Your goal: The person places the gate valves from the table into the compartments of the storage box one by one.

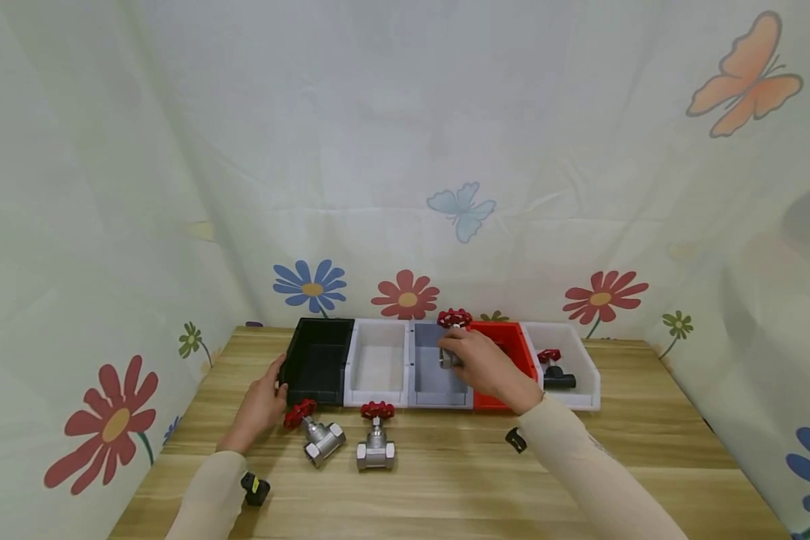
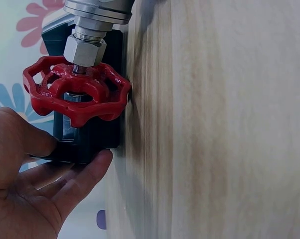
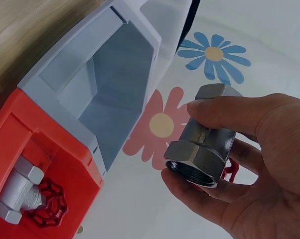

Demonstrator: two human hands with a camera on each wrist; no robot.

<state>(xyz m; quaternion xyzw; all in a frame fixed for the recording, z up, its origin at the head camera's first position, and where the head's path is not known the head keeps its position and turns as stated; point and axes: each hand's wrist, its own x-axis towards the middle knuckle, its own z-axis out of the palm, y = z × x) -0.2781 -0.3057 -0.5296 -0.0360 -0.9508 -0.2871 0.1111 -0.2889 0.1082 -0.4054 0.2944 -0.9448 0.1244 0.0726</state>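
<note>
My right hand [image 1: 482, 360] grips a metal gate valve [image 3: 202, 137] by its body, above the grey bin [image 1: 439, 386]. Its red handwheel [image 1: 454, 319] points up and away. With thumb and fingers, my left hand [image 1: 262, 401] holds the left wall of the black bin [image 1: 317, 367]. Two more gate valves lie on the table in front of the bins: one tilted [image 1: 322, 441] close to my left hand, another [image 1: 376, 450] before the white bin [image 1: 378, 375]. In the left wrist view, a red handwheel [image 2: 77, 94] partly hides the black bin.
A red bin [image 1: 506, 403] right of the grey one holds a valve [image 3: 20, 191]. The rightmost white bin [image 1: 594, 397] contains a black fitting [image 1: 559, 379] and a red handle [image 1: 549, 355]. All bins stand in a row on the wooden table [image 1: 445, 487], before a flowered curtain [image 1: 351, 150].
</note>
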